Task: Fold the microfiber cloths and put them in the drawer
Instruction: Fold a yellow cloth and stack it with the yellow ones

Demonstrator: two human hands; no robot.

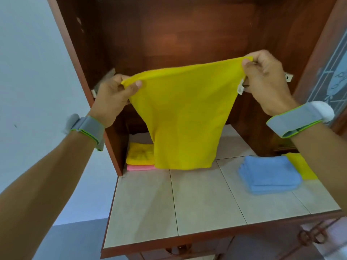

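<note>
A yellow cloth (pixel 185 117) is held hanging over the counter (pixel 202 199), its top edge running left-right and tilted up to the right, one top corner pinched by the left hand (pixel 114 94), the other by the right hand (pixel 264 79).

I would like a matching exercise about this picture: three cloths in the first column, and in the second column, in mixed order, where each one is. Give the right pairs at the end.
Column one
1. held cloth
2. blue stack
3. pink cloth

Column two
a. lowest in the left pile, under a folded yellow cloth
b. hangs in the air, pinched by the left hand and the right hand
c. lies on the right side of the counter

Pairs: 1-b, 2-c, 3-a
</note>
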